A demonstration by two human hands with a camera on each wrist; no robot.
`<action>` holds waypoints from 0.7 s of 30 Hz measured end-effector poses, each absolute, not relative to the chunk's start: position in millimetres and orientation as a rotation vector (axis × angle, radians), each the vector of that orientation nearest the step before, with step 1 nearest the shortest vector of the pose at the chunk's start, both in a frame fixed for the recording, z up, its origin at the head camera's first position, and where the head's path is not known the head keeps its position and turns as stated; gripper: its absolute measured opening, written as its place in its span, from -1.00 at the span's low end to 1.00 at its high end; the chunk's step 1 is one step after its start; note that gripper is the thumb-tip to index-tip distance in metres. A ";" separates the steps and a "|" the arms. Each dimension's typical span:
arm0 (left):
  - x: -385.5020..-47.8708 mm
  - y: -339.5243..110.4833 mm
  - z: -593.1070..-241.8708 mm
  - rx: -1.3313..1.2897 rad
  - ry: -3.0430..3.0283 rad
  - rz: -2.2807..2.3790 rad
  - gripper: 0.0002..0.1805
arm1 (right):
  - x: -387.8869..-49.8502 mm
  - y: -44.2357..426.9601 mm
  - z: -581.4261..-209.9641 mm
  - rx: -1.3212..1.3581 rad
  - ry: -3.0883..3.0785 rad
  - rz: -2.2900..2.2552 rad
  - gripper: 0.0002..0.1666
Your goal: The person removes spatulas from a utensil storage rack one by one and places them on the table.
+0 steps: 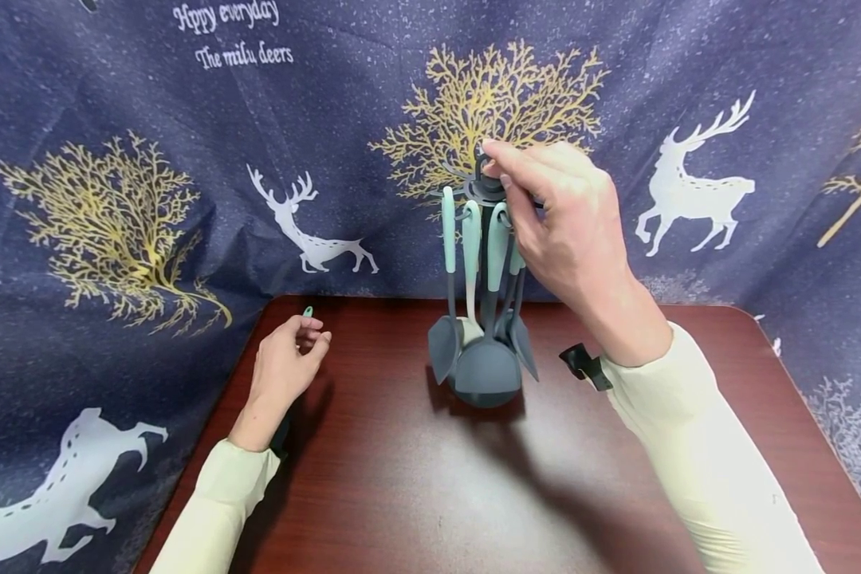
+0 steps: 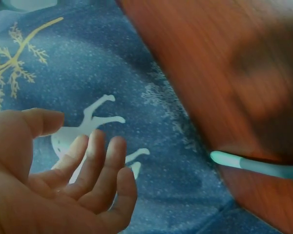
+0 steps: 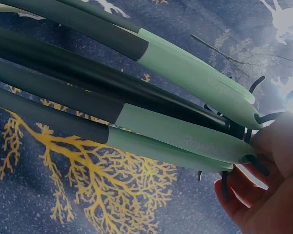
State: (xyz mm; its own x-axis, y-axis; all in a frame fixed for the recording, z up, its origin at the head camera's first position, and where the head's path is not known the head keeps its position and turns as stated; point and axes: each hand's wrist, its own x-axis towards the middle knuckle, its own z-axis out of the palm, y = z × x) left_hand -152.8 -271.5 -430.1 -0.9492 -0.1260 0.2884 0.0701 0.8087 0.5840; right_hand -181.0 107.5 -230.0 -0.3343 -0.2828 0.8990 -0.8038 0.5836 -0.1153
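Note:
On the table hangs a set of kitchen utensils with mint-green handles on a dark rotating utensil stand [image 1: 485, 187]. Among them are a grey ladle [image 1: 486, 371] in front and a grey turner [image 1: 444, 347] at its left. With thumb and index finger, my right hand [image 1: 570, 219] pinches the top of the stand, close above the hooks; in the right wrist view the fingers are partly behind the handles [image 3: 200, 92]. Over the table's left side hovers my left hand [image 1: 281, 363], fingers loosely bent and holding nothing. Near it lies a utensil with a mint-green handle tip [image 2: 225, 158]; its head is hidden.
The reddish-brown wooden table [image 1: 416, 478] ends at the left just beside my left hand. Behind and around it hangs a dark blue cloth [image 1: 373, 104] printed with white deer and golden trees. A black strap [image 1: 586, 367] sticks out at my right cuff.

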 end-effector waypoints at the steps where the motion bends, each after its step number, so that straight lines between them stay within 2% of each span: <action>1: -152.5 -269.6 -428.7 0.033 -2.668 -0.889 -0.73 | -180.9 107.6 -230.0 0.876 -1.887 0.706 -0.64; 21: -154.0 -232.3 -414.8 -0.177 -2.528 -1.039 -0.74 | -181.0 107.2 -230.3 0.871 -1.888 0.700 -0.63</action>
